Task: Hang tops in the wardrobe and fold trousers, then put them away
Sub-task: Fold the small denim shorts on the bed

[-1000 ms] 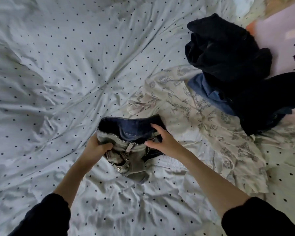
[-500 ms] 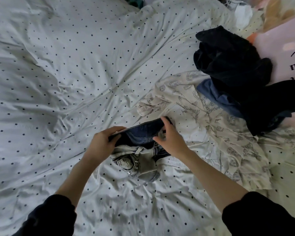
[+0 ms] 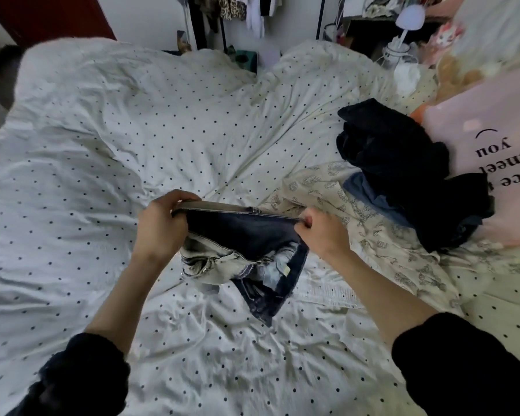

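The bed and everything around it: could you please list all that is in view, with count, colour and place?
jeans: one, dark blue and washed grey, held up by the waistband above the bed's middle
duvet: one, white with dark dots, covering the bed
patterned garment: one, cream with grey print, spread at right
dark pile: several garments, black with some blue, on the patterned garment
pillow: one, pink with black lettering, far right
lamp: one, white, top right
hanging clothes: several, mixed colours, beyond the bed
left hand: grips the waistband's left end
right hand: pinches the waistband's right end
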### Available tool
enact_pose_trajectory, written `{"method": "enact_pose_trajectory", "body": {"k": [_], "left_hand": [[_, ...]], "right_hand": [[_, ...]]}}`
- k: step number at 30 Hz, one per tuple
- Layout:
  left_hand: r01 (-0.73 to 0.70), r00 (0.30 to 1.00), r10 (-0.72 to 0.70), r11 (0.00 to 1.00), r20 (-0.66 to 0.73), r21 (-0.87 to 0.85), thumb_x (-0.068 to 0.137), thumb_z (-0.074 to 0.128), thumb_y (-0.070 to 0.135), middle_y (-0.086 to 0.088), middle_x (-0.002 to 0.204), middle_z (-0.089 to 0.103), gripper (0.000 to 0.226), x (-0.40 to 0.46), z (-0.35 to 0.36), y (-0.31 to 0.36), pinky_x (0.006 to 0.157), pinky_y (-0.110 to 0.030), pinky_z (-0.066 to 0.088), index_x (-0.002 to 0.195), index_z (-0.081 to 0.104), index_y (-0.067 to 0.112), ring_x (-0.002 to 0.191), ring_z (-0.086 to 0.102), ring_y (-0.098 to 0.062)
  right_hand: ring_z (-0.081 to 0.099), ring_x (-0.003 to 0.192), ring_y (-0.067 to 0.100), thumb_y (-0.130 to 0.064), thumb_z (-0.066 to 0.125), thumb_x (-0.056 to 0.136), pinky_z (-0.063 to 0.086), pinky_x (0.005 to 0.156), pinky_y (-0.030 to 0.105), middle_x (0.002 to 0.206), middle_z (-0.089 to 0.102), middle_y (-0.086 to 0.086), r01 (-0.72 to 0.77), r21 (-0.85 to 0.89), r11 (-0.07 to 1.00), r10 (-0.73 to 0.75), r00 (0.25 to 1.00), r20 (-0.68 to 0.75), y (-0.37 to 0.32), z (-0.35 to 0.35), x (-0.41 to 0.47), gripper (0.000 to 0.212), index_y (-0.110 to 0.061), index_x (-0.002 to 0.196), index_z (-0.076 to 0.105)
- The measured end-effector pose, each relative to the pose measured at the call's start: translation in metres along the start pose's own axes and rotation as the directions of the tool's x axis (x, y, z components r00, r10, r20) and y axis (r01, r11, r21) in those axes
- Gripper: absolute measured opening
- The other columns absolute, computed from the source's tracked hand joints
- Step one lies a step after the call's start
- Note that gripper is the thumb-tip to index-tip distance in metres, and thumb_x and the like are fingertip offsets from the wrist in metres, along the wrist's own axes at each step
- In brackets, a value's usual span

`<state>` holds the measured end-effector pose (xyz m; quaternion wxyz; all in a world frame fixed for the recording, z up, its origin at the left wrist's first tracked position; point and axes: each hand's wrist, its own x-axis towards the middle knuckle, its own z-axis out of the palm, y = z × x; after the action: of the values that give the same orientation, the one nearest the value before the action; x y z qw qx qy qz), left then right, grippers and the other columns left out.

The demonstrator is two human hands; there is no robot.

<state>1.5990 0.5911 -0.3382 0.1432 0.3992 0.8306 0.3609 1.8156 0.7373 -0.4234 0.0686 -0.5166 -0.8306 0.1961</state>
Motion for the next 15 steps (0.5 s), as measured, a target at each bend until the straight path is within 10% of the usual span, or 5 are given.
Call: {"method": "enact_pose_trajectory", "body": {"k": [5, 10, 15], "left_hand": [[-0.034, 0.999, 0.034, 0.995, -0.004, -0.097, 0.077, 0.038, -0.010, 0.004, 0.080, 0.065, 0.044, -0.016, -0.028, 0.043, 0.053, -0.009, 0.043, 0.088, 0.064, 0.024, 0.068, 0.058, -0.004], [-0.103, 0.994, 0.112, 0.953, 0.016, -0.283, 0.081, 0.039, -0.008, 0.006, 0.086, 0.066, 0.040, -0.029, -0.028, 0.086, 0.073, -0.033, 0.055, 0.087, 0.062, 0.024, 0.083, 0.063, -0.020], [-0.038, 0.999, 0.032, 0.881, -0.022, -0.471, 0.084, 0.040, -0.002, -0.004, 0.090, 0.066, 0.042, -0.026, -0.044, 0.083, 0.067, -0.044, 0.058, 0.078, 0.062, 0.034, 0.084, 0.065, -0.029]], "right_hand": [[0.048, 0.061, 0.020, -0.020, 0.051, 0.090, 0.038, 0.055, 0.030, 0.068, 0.051, 0.000, -0.123, 0.368, 0.922, 0.125, 0.992, 0.018, -0.018, -0.008, -0.028, 0.008, -0.012, 0.086, 0.049], [0.046, 0.065, 0.016, -0.029, 0.038, 0.097, 0.042, 0.058, 0.034, 0.076, 0.046, 0.001, -0.515, 0.713, 0.475, 0.507, 0.823, 0.256, -0.031, -0.003, -0.042, 0.018, -0.012, 0.101, 0.036], [0.060, 0.083, 0.030, -0.034, 0.040, 0.100, 0.037, 0.061, 0.030, 0.078, 0.057, 0.006, -0.412, 0.450, 0.792, 0.414, 0.905, 0.101, -0.005, -0.012, -0.062, 0.031, -0.009, 0.092, 0.058]]}}
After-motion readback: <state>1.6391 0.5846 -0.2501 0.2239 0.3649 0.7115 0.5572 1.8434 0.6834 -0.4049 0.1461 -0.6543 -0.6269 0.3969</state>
